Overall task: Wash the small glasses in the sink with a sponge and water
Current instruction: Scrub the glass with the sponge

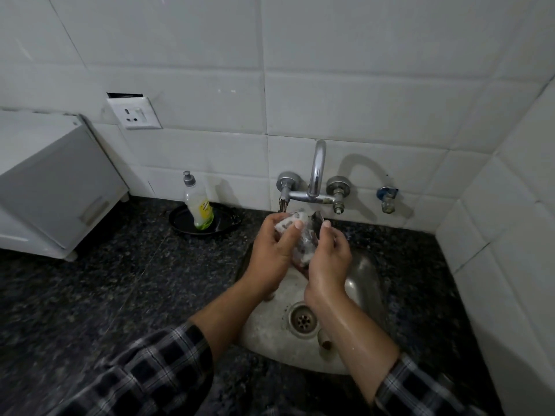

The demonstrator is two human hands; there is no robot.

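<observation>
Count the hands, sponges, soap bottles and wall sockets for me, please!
Hands: 2, left hand and right hand
Sponge: 1
Soap bottle: 1
Wall socket: 1
Total: 5

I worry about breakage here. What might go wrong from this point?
1. The small glass, foamy from the sponge in the left hand, is gripped by the wet right hand above the sink; it may slip and crack on the steel.
2. Falling, it might strike what looks like another glass lying near the drain.
</observation>
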